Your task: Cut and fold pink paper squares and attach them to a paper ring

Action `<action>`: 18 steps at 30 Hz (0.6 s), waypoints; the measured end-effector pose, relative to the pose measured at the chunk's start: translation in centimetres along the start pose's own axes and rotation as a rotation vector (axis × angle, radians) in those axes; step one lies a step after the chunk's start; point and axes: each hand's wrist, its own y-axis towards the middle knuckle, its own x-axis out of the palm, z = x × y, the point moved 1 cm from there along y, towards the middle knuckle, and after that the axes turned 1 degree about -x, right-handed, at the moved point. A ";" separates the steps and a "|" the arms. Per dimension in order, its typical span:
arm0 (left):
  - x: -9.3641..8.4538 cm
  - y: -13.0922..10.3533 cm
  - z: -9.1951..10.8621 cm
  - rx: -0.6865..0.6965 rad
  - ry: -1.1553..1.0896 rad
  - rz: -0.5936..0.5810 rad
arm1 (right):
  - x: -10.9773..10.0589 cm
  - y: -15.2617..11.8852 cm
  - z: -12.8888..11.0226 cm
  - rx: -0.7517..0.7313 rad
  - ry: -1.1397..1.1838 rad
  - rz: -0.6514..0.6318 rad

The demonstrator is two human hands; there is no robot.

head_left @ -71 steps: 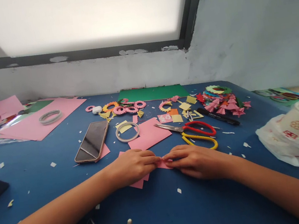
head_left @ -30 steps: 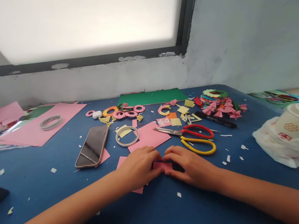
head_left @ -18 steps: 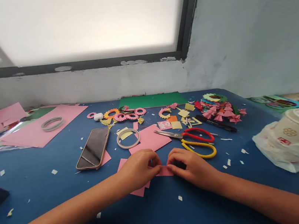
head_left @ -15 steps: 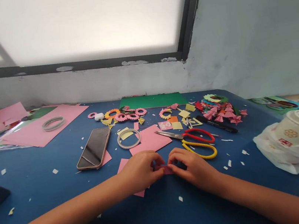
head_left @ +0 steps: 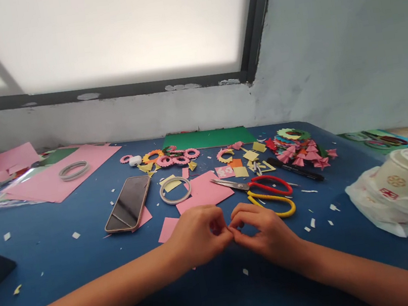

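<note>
My left hand (head_left: 203, 234) and my right hand (head_left: 259, 226) meet fingertip to fingertip over the blue table (head_left: 210, 300). Both are closed in a pinch, and whatever is between the fingers is hidden. Beside my left hand lies a small pink paper piece (head_left: 167, 228). Just beyond the hands is a larger pink sheet (head_left: 209, 189), with a roll of tape (head_left: 175, 191) at its left edge. Scissors with one red and one yellow handle (head_left: 272, 199) rest behind my right hand, their blades over the pink sheet.
A phone (head_left: 129, 204) lies left of the tape. Scalloped paper rings (head_left: 172, 160) and yellow squares sit farther back, before a green sheet (head_left: 209, 138). Folded pink pieces (head_left: 303, 152) and a black marker (head_left: 296, 170) are at right, near a bagged white container (head_left: 403, 182).
My fingertips have drawn together, and the pink strip seen between them before is now hidden. My left hand has moved slightly right.
</note>
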 end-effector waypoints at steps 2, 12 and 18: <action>-0.3 0.2 0.0 -0.011 0.009 0.000 | -0.2 0.0 -0.1 -0.002 0.013 0.022; -2.0 0.5 -2.0 0.129 -0.065 0.080 | -1.6 0.2 -0.1 0.027 -0.016 0.102; -0.4 -0.1 -1.2 0.243 -0.074 0.111 | -1.3 0.3 -0.2 -0.083 -0.104 0.185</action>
